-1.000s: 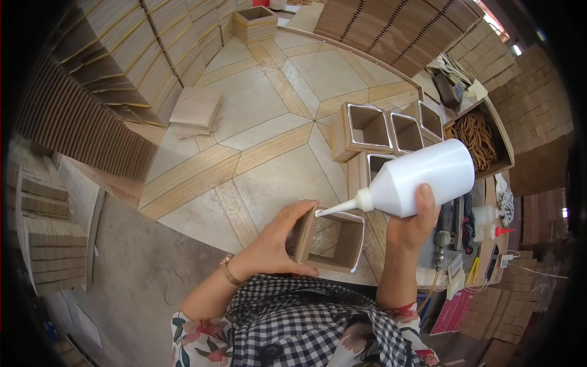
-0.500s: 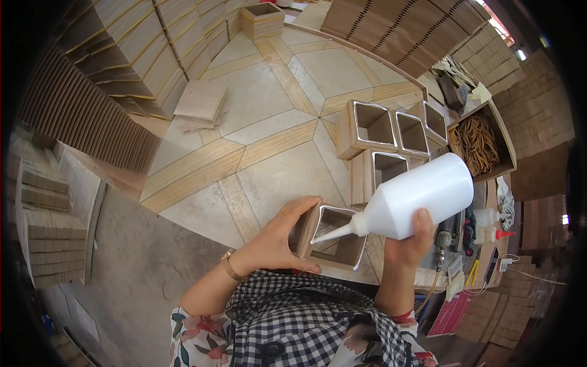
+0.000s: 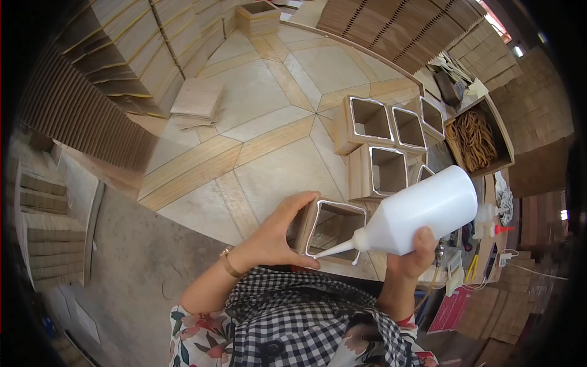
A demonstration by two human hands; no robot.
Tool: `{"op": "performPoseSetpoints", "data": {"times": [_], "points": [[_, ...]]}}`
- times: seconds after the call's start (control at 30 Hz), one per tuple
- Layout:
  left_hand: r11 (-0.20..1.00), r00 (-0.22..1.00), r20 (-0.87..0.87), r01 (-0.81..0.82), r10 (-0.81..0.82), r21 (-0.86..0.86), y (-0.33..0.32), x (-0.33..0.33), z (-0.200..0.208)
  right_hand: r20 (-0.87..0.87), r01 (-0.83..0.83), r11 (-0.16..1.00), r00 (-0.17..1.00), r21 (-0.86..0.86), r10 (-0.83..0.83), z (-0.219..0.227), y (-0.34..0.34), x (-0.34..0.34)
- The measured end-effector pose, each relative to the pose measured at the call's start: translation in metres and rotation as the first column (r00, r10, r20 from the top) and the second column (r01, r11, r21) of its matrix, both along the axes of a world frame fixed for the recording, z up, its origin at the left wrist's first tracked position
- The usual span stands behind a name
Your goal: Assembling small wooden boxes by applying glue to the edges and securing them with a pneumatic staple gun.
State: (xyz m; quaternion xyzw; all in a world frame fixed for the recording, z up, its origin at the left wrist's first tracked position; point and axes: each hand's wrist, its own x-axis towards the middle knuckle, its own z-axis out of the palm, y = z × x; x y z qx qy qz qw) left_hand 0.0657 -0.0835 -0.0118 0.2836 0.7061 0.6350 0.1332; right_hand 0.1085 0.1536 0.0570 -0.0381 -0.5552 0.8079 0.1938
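Note:
My left hand grips a small open-topped wooden box by its left side, with thumb and fingers spread around it. Held tilted in my right hand is a white squeeze bottle with a long tapered nozzle. Its tip touches the box rim at the near left corner, close to my left thumb. A white bead, looking like glue, lines the left, far and right rims, and a drip hangs at the near right corner. Part of the near rim is hidden behind the nozzle.
Several similar boxes with white-beaded rims stand to the right on the patterned table. Beyond them sits a bin of tan rubber bands. Thin wooden panels lie left, near tall wood stacks. Another box stands far back.
The bottle has moved down and slightly right. Its nozzle tip has slid along the left rim to the near left corner, where more white bead shows. My left hand still holds the box.

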Motion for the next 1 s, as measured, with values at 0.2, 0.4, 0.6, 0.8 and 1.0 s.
{"op": "performPoseSetpoints", "data": {"times": [0.2, 0.4, 0.6, 0.8, 1.0], "points": [[1.0, 1.0, 0.019, -0.006, 0.005, 0.021, 0.001, 0.002, -0.003, -0.005, 0.109, 0.994, 0.994, 0.007, -0.109, -0.006, 0.022, 0.015], [1.0, 0.999, 0.052, -0.001, 0.0, 0.015, 0.0, 0.001, 0.003, -0.042, 0.178, 0.983, 0.983, -0.038, -0.18, -0.009, 0.044, 0.031], [1.0, 0.999, 0.031, -0.015, 0.016, -0.012, -0.002, -0.002, 0.004, -0.124, 0.159, 0.987, 0.98, 0.022, -0.156, -0.004, 0.061, 0.035], [0.937, 0.936, 0.057, -0.35, 0.348, 0.019, 0.0, -0.033, 0.003, -0.082, 0.351, 0.868, 0.912, -0.352, -0.402, 0.013, 0.057, 0.013], [0.869, 0.986, -0.002, 0.146, -0.167, -0.473, -0.047, -0.14, 0.061, -0.117, 0.238, 0.783, 0.923, -0.575, -0.366, 0.007, 0.072, 0.009]]}}
